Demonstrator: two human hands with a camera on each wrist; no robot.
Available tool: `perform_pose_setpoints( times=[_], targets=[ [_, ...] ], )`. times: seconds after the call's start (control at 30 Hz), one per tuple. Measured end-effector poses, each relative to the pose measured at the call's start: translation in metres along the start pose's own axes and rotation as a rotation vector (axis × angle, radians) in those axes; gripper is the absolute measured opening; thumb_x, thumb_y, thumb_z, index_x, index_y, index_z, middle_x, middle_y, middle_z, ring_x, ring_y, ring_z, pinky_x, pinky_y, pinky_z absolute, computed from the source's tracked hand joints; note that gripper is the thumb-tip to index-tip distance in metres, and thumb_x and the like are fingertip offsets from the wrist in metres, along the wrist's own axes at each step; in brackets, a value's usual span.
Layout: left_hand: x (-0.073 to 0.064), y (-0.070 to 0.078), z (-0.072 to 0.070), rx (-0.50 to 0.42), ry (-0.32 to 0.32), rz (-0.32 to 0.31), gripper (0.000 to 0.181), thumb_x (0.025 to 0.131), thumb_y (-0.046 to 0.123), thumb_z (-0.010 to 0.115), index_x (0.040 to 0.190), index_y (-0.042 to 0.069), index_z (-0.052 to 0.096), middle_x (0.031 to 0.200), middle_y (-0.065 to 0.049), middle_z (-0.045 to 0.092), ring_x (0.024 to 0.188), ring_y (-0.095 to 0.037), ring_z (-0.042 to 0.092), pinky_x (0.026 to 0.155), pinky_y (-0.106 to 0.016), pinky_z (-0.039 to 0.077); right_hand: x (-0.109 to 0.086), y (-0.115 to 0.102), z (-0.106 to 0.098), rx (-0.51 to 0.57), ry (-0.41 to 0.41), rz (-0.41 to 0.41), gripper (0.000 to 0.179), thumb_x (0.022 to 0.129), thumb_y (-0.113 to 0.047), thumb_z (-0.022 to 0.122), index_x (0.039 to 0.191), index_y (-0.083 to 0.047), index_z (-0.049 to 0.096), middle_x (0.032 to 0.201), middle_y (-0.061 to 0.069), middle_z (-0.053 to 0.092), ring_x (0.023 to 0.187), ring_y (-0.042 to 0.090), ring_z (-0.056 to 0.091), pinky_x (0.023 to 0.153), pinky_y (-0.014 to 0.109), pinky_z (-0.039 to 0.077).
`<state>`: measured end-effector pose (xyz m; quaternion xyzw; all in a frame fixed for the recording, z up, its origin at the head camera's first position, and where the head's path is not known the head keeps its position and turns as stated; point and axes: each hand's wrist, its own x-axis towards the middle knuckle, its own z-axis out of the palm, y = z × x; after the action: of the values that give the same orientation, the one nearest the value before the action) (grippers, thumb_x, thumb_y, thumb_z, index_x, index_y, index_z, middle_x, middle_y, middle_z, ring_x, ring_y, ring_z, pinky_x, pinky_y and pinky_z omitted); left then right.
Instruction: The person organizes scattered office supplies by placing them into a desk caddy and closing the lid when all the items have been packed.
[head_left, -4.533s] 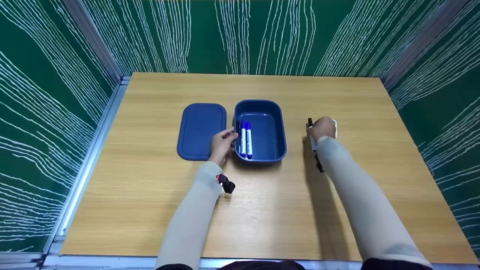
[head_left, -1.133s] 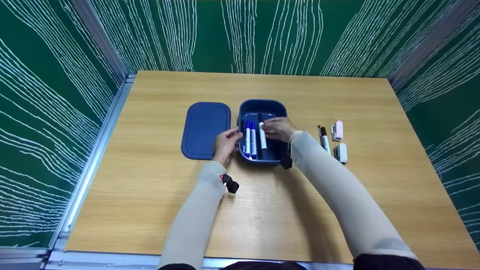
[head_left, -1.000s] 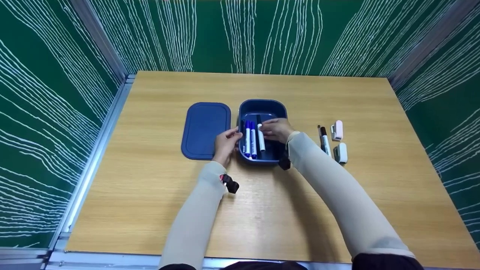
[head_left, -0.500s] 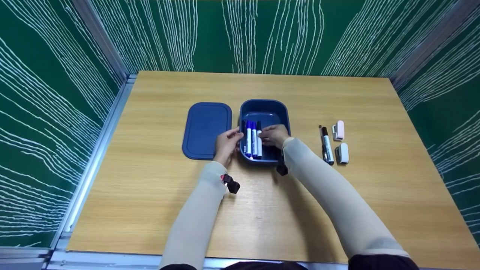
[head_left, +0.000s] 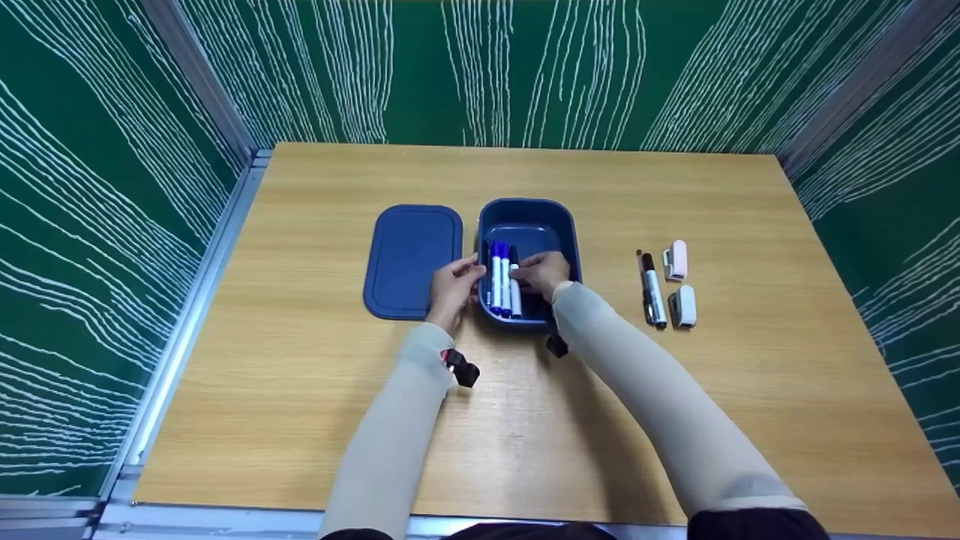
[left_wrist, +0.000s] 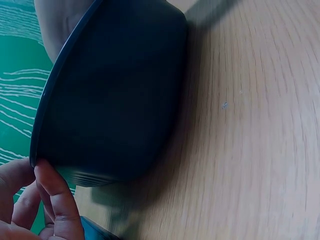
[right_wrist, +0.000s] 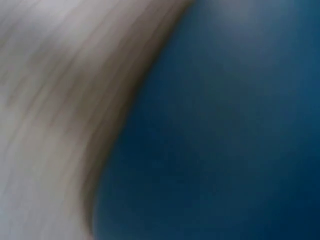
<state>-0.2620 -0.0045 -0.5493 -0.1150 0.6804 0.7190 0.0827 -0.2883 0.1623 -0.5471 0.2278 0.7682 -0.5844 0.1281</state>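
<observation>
In the head view, my left hand (head_left: 452, 289) pinches the left rim of a navy blue box (head_left: 534, 238); the left wrist view shows its thumb and fingertips at the rim of that box (left_wrist: 115, 95). My right hand (head_left: 546, 271) reaches inside and pinches a white marker with a black cap (head_left: 515, 296). This marker lies beside two blue-capped white markers (head_left: 500, 281), lengthwise along the box's left side. A dark pen (head_left: 488, 277) lies against the left wall. The right wrist view shows only the blurred box wall (right_wrist: 215, 125) and wood; the hand is out of sight there.
The flat blue lid (head_left: 414, 262) lies left of the box. On the right of the wooden table (head_left: 450, 450) are another black-capped marker (head_left: 654, 292), a thin dark pen (head_left: 643, 289), a pink stapler-like object (head_left: 676, 260) and a white one (head_left: 683, 307).
My right hand has come from the table's right side into the box with the black-capped marker, then moved it left and nearer, against the blue-capped ones. My left hand has stayed at the rim.
</observation>
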Motion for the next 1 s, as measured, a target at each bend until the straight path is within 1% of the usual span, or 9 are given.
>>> perform_pose_setpoints(
  times=[0.1,0.23,0.4,0.5,0.57,0.67,0.83,0.97,1.0],
  targets=[
    [-0.001,-0.001,0.000,-0.008,-0.006,0.001,0.038,0.091,0.007,0.068,0.129,0.003,0.064,0.103,-0.010,0.069,0.067,-0.008,0.057,0.046,-0.015,0.048,0.000,0.002,0.001,-0.037,0.012,-0.007,0.029,0.081,-0.001,0.078,0.107,0.005,0.066,0.095,0.009,0.063,0.071,0.014,0.065,0.070,0.029,0.062],
    [-0.002,-0.001,0.000,-0.015,-0.014,-0.003,0.039,0.091,0.007,0.068,0.130,0.003,0.063,0.104,-0.010,0.070,0.070,-0.012,0.057,0.047,-0.016,0.048,-0.003,0.001,-0.002,-0.056,0.014,-0.019,0.025,0.081,-0.004,0.079,0.101,0.003,0.066,0.088,0.006,0.063,0.070,0.013,0.066,0.070,0.029,0.062],
    [-0.002,0.001,-0.001,-0.020,-0.017,-0.002,0.037,0.091,0.007,0.068,0.128,0.004,0.065,0.100,-0.009,0.069,0.071,-0.015,0.058,0.048,-0.016,0.049,-0.013,-0.011,-0.010,0.035,-0.004,-0.051,0.019,0.083,-0.001,0.075,0.097,0.004,0.064,0.084,0.013,0.068,0.071,0.020,0.068,0.078,0.038,0.062],
    [-0.003,0.002,-0.002,-0.035,-0.016,-0.011,0.037,0.091,0.007,0.068,0.128,0.004,0.065,0.098,-0.007,0.066,0.071,-0.016,0.059,0.048,-0.016,0.049,-0.015,-0.021,-0.020,0.104,-0.029,-0.069,0.009,0.087,0.002,0.069,0.095,0.002,0.064,0.081,0.010,0.070,0.067,0.018,0.066,0.073,0.036,0.062],
    [-0.003,0.002,-0.002,-0.034,-0.015,-0.017,0.037,0.091,0.007,0.068,0.128,0.004,0.065,0.098,-0.006,0.066,0.071,-0.016,0.059,0.047,-0.016,0.049,-0.016,-0.030,-0.030,0.129,-0.037,-0.076,0.004,0.090,0.002,0.065,0.094,0.001,0.064,0.076,0.005,0.069,0.062,0.015,0.063,0.066,0.030,0.062],
    [-0.002,0.003,-0.003,-0.027,-0.013,-0.020,0.037,0.091,0.007,0.068,0.128,0.004,0.065,0.099,-0.007,0.065,0.071,-0.015,0.058,0.047,-0.016,0.049,-0.017,-0.042,-0.049,0.154,-0.041,-0.078,0.008,0.092,0.003,0.060,0.099,0.002,0.064,0.070,-0.002,0.065,0.058,0.011,0.058,0.058,0.021,0.056],
    [-0.003,0.004,-0.003,-0.025,-0.012,-0.013,0.038,0.091,0.006,0.068,0.129,0.004,0.064,0.101,-0.008,0.066,0.069,-0.013,0.056,0.047,-0.016,0.049,-0.017,-0.050,-0.088,0.178,-0.001,-0.108,0.027,0.093,0.003,0.058,0.118,0.013,0.058,0.065,-0.005,0.061,0.058,0.008,0.059,0.061,0.019,0.056],
    [-0.003,0.003,-0.002,-0.027,-0.018,-0.025,0.038,0.092,0.007,0.068,0.130,0.005,0.064,0.103,-0.008,0.067,0.070,-0.013,0.057,0.047,-0.016,0.049,-0.019,-0.038,-0.125,0.073,0.093,-0.100,0.025,0.094,-0.005,0.060,0.116,0.005,0.061,0.073,-0.009,0.059,0.066,0.004,0.056,0.064,0.016,0.054],
    [-0.003,0.003,-0.002,-0.027,-0.018,-0.028,0.039,0.091,0.007,0.068,0.130,0.005,0.064,0.103,-0.008,0.067,0.071,-0.013,0.057,0.047,-0.016,0.049,-0.019,-0.033,-0.133,0.033,0.119,-0.095,0.024,0.094,-0.008,0.061,0.115,0.003,0.063,0.075,-0.009,0.058,0.065,0.004,0.054,0.061,0.016,0.052]
  ],
)
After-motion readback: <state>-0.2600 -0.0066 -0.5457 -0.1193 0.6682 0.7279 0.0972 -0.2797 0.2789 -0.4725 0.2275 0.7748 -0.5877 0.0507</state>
